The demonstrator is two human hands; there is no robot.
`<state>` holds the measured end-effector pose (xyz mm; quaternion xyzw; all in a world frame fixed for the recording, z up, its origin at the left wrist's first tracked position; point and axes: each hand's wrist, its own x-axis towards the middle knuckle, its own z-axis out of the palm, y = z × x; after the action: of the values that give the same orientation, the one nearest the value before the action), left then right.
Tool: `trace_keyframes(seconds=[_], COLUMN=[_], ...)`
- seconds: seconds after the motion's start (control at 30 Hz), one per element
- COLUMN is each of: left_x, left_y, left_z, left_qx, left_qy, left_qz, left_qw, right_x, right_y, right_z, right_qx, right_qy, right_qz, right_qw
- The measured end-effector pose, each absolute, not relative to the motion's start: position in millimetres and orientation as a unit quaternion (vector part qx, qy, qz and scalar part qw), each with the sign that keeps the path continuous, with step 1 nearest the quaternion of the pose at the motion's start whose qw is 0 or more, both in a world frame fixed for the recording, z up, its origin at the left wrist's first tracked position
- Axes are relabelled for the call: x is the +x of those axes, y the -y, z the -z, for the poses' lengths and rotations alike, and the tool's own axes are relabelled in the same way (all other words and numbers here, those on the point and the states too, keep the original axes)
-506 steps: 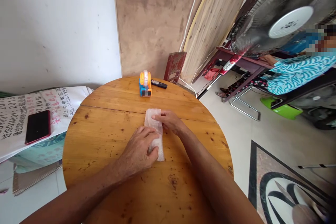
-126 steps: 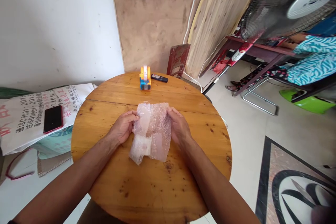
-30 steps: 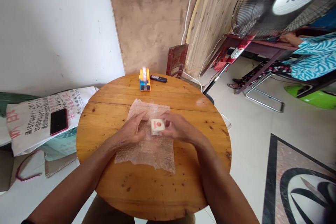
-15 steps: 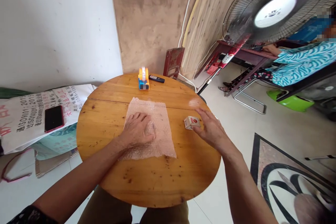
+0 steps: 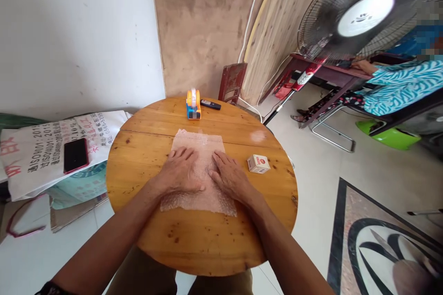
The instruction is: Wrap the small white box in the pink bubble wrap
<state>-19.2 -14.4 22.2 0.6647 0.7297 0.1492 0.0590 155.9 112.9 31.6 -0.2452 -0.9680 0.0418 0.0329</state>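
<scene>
Sheet of bubble wrap [image 5: 202,159] opened out on the round wooden worktop [image 5: 214,249], slightly left of its middle. Far margin of the sheet lies parallel, roughly, to a seam in the boards; near margin uneven, well inside the near edge.

Left hand [image 5: 182,170]: palm down on the left half of the wrap, spread, fingers toward the far edge, thumb out toward the sheet's middle. Right hand [image 5: 231,176]: palm down at the right side of the wrap, also spread, fingers angled to the far left, thumb out leftward. Neither pinches anything; a strip of wrap shows between them.

Small white box [image 5: 258,164], red round mark on one face: on bare wood between the wrap and the right edge, apart from both, near the right hand but not touching it.

At the far edge: orange-and-blue tape dispenser [image 5: 194,105], upright; black handheld device [image 5: 210,104] lying just to its right, buttons and label too small to read.

Beyond the left edge: phone [image 5: 76,156], screen dark, on a printed white sack [image 5: 41,147]. Beyond the right edge: standing fan [image 5: 365,14], blades blurred.
</scene>
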Motion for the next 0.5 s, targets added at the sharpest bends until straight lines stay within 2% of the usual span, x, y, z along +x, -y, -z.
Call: trace_keyframes(seconds=[0.5], left_x=[-23.9], left_y=[13.7], left_z=[-29.7], left_qx=[0.607], left_qy=[-0.785], left_qz=[-0.124], left_qw=[-0.018], right_x=[155.2], right_y=[-119.6], right_z=[-26.9], right_qx=[-0.268], right_qy=[0.96], right_qz=[-0.036], right_qw=[0.067])
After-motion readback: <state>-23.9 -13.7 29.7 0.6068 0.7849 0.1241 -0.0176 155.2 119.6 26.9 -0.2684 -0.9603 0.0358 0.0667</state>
